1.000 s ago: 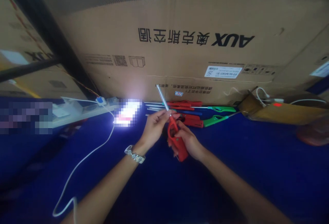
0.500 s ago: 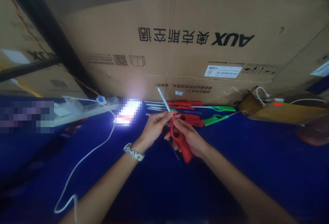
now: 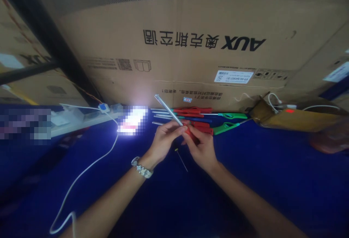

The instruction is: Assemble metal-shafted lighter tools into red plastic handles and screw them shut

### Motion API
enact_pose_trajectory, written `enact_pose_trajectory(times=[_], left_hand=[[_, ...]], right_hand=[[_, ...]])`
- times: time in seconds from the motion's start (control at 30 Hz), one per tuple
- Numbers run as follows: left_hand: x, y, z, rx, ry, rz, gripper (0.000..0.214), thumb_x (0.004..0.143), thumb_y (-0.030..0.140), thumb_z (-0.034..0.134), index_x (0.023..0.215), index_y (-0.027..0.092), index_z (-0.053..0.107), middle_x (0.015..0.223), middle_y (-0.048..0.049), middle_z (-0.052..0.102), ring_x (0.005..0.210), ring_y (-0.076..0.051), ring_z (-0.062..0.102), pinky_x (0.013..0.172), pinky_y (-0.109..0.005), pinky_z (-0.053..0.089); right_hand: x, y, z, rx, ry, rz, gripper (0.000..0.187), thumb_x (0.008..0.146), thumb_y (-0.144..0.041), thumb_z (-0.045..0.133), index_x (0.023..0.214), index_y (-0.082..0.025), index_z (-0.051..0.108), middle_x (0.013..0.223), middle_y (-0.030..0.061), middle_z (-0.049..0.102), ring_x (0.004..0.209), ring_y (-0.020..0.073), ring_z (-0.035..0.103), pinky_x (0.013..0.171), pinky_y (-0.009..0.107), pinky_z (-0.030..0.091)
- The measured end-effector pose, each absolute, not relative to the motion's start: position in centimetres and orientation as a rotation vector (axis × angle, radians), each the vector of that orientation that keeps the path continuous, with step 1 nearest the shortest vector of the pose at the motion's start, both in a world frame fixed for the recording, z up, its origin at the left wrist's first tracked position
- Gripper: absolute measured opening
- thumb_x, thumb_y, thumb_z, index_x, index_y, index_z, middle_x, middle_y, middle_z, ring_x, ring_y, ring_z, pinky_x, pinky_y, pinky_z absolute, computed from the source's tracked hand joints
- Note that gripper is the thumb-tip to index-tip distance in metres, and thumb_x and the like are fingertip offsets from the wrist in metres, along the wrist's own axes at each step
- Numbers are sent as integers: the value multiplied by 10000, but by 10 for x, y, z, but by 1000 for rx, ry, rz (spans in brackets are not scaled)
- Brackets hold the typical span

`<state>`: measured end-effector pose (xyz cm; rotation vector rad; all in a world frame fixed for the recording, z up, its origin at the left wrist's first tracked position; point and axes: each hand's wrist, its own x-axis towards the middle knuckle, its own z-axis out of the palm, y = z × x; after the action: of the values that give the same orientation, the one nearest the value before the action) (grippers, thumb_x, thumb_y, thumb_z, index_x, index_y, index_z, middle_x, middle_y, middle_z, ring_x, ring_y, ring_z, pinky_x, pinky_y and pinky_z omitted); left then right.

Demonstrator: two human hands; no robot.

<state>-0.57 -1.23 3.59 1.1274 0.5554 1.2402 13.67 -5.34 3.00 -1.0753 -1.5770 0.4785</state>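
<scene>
A red long-nosed lighter (image 3: pixel 170 112) is held between my two hands, its silver tube pointing up and to the left. My left hand (image 3: pixel 164 141) is closed, pinching the lighter near the base of the tube; a bracelet circles that wrist. My right hand (image 3: pixel 203 150) is closed round the red body, hiding most of its handle. Below the hands, a thin rod with a yellow end (image 3: pixel 181 159) lies on the blue surface (image 3: pixel 180 201). Behind them lie several more long-nosed lighters, among them a red one (image 3: pixel 195 110) and a green one (image 3: pixel 225 127).
A large cardboard box (image 3: pixel 177 56) stands upright at the back. To the left are a bright pixelated panel (image 3: pixel 133 121), a white cable (image 3: pixel 89 166) and a white power strip (image 3: pixel 81 119). At right, an open cardboard box (image 3: pixel 302 118) holds white cables.
The lighter has turned, so its tube leans further left and its red handle has gone behind my right hand. The yellow-ended rod now shows fully below the hands. The view has shifted slightly.
</scene>
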Motion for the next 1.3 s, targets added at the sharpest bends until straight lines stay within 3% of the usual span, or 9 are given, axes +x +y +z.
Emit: enact_pose_trajectory(times=[0.2,0.4,0.53,0.63,0.73,0.83,0.93,1.03,1.3], left_hand=[[-9,-8,33,1213,541,1218,214,790,296,805,974,186,797,1035,-77,755,889,-174,672,815,-276,527],[-20,-2,32,1259,476,1068,237,825,317,777,1010,169,781,972,-84,754,806,-162,662,751,-279,523],[-21,-2,33,1265,514,1109,181,794,292,805,913,160,768,866,-55,734,721,-130,630,655,-237,496],[-18,-5,35,1244,557,1192,168,766,291,830,860,168,765,875,-46,735,761,-131,640,705,-232,500],[-15,-9,38,1215,523,1120,211,776,306,823,939,178,782,926,-64,746,809,-149,659,764,-249,509],[-13,-12,39,1110,468,1021,249,774,347,822,942,165,793,950,-89,750,764,-142,648,739,-249,506],[-12,-13,39,1044,442,980,248,762,343,833,905,143,796,859,-81,745,616,-93,574,631,-226,470],[-8,-13,38,1015,472,1036,247,750,318,846,901,131,790,767,-48,716,568,-69,530,580,-199,442],[-2,-14,34,860,455,1020,242,696,302,885,807,143,739,653,19,653,487,-46,541,494,-149,425]], right_hand=[[136,-53,28,-1080,-1585,457,331,916,-326,651,1224,-220,712,1005,53,787,746,192,754,728,310,616],[135,-57,35,-1069,-1588,553,239,947,-332,605,1095,-191,730,700,13,730,609,150,698,612,253,570],[137,-57,37,-960,-1536,952,316,979,-427,537,882,-166,685,566,-14,641,399,94,570,425,197,474],[137,-56,38,-830,-1396,1310,407,966,-511,528,803,-156,641,561,-5,637,327,80,504,329,185,392],[136,-57,38,-729,-1248,1564,471,949,-552,534,741,-140,630,525,1,620,285,79,463,286,187,352],[136,-57,37,-658,-1121,1748,446,944,-544,535,795,-137,640,479,-19,590,257,82,429,270,188,339],[137,-57,35,-588,-1010,1911,393,934,-529,534,922,-148,630,503,-29,610,242,85,392,251,194,326],[140,-54,35,-523,-928,2041,380,949,-515,489,923,-156,610,505,-36,597,244,85,371,247,194,322],[149,-49,37,-310,-814,2316,450,1040,-430,227,952,-158,575,490,-44,535,262,78,316,244,166,321]])
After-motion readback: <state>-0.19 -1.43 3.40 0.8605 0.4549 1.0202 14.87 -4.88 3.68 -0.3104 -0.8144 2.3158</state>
